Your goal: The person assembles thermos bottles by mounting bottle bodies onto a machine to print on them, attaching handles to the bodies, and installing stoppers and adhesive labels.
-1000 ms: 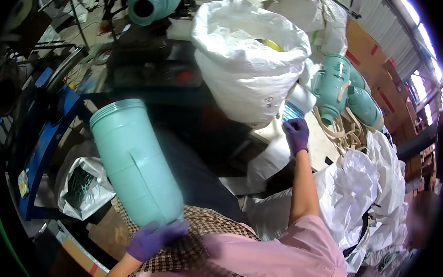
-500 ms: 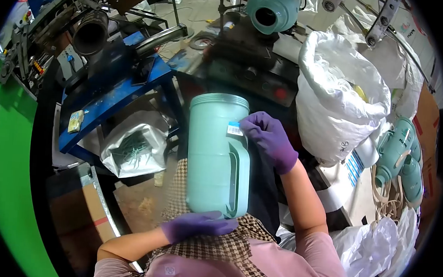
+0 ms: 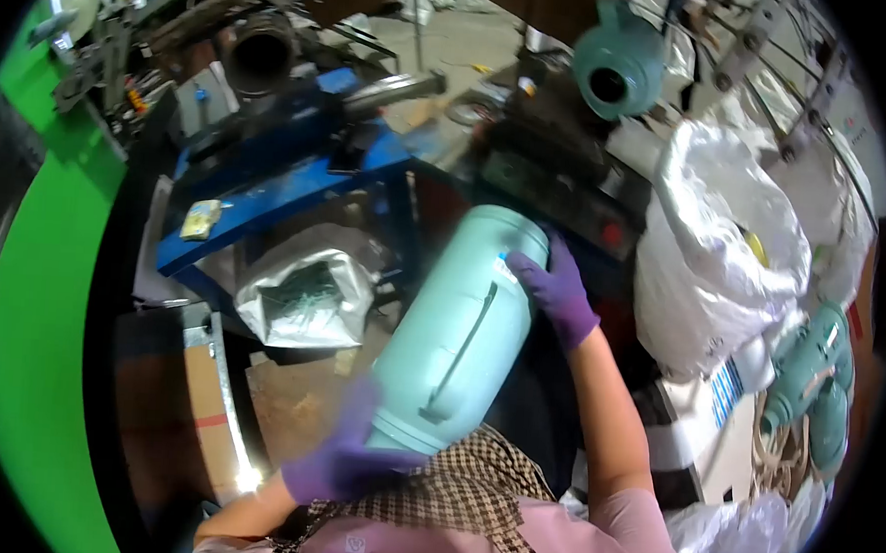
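Observation:
A pale teal plastic jug (image 3: 450, 327) with a long side handle is tilted in front of my lap, its wide rim up and to the right. My right hand (image 3: 563, 288), in a purple glove, grips it near the rim, with the thumb beside a small blue-and-white label (image 3: 506, 268). My left hand (image 3: 353, 457), also gloved and smeared by motion, cradles the base, thumb along the left side and fingers beneath. The jug's underside and the right fingertips behind it are hidden.
A blue metal bench (image 3: 287, 193) stands at left, with an open white sack (image 3: 306, 304) of teal strips below. A large white sack (image 3: 709, 260) is at right, near more teal plastic bodies (image 3: 809, 366). Another teal body (image 3: 619, 65) sits on dark machinery ahead.
The jug has gone from upright to leaning right, and its handle has turned. My right hand has moved from pinching at the label to gripping the upper side; my left has shifted left around the base.

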Demonstrator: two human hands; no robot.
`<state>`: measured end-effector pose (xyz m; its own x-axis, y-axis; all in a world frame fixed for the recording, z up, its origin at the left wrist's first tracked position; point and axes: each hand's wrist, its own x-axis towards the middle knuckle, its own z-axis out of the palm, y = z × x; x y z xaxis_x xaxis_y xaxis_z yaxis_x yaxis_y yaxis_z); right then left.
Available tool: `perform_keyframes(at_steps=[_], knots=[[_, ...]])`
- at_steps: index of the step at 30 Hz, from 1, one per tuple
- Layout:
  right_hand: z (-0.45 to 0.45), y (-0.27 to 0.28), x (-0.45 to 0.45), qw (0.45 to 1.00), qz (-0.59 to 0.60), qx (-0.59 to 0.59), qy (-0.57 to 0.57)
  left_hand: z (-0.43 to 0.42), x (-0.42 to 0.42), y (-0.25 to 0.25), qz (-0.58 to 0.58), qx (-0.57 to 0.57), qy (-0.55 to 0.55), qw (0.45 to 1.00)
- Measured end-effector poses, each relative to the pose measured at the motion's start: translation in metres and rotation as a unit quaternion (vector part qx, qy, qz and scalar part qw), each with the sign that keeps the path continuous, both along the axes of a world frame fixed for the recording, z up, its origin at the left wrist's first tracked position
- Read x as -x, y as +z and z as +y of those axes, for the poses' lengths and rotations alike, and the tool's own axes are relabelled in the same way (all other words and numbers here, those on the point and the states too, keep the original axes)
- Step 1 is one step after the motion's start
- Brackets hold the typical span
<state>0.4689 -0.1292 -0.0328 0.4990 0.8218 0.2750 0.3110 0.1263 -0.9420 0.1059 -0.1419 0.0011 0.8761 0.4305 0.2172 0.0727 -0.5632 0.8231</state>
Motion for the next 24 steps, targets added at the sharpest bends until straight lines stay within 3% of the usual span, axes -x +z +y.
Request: perform_keyframes(at_steps=[1,2,5,6,8,9,11,13,14,15,16,17,18,20,21,22,23,24], knots=[[0.009,-0.010,0.012,0.997,-0.005,-0.040,-0.070,-0.002,0.003,0.017,-0.065,0.149,0.055,0.985],[0.015,0.000,0.031,0.993,0.019,-0.068,-0.095,-0.010,0.012,-0.006,-0.135,0.136,0.104,0.976],[0.034,0.022,0.069,0.978,0.025,-0.158,-0.136,-0.010,0.038,-0.058,-0.072,-0.044,0.240,0.967],[0.037,0.032,0.080,0.971,0.061,-0.201,-0.110,-0.006,0.037,-0.022,-0.039,-0.046,0.261,0.963],[0.026,0.058,0.107,0.942,0.207,-0.262,-0.009,0.011,0.045,-0.016,-0.089,0.003,0.333,0.939],[0.018,0.050,0.104,0.964,0.103,-0.243,0.029,0.024,0.051,-0.014,-0.148,0.068,0.373,0.914],[0.002,0.023,0.114,0.969,0.090,-0.217,0.078,0.066,0.063,0.005,-0.263,0.144,0.421,0.856],[-0.012,-0.003,0.119,0.982,0.043,-0.175,0.057,0.129,0.083,0.035,-0.374,0.084,0.404,0.831],[-0.019,-0.017,0.119,0.985,0.048,-0.153,0.057,0.162,0.084,0.048,-0.366,0.070,0.418,0.829],[-0.021,-0.029,0.117,0.988,0.051,-0.135,0.054,0.199,0.074,0.062,-0.358,-0.053,0.404,0.840],[-0.021,-0.039,0.117,0.985,0.106,-0.128,0.052,0.229,0.062,0.078,-0.196,-0.297,0.425,0.832],[-0.018,-0.054,0.114,0.988,0.105,-0.101,0.041,0.259,0.050,0.095,-0.077,-0.532,0.441,0.719],[-0.018,-0.055,0.114,0.990,0.088,-0.101,0.041,0.259,0.014,0.116,-0.056,-0.429,0.471,0.769],[-0.009,-0.053,0.111,0.992,0.028,-0.116,0.044,0.306,-0.036,0.134,0.068,-0.510,0.507,0.691],[-0.005,-0.054,0.112,0.991,-0.013,-0.127,0.046,0.322,-0.055,0.147,0.141,-0.497,0.485,0.706],[-0.003,-0.054,0.112,0.988,-0.055,-0.139,0.046,0.344,-0.074,0.153,0.217,-0.501,0.484,0.684],[-0.006,-0.047,0.117,0.989,0.018,-0.134,0.065,0.377,-0.083,0.149,0.235,-0.502,0.487,0.675],[-0.009,-0.039,0.119,0.988,0.018,-0.136,0.067,0.395,-0.089,0.163,0.299,-0.517,0.467,0.652]])
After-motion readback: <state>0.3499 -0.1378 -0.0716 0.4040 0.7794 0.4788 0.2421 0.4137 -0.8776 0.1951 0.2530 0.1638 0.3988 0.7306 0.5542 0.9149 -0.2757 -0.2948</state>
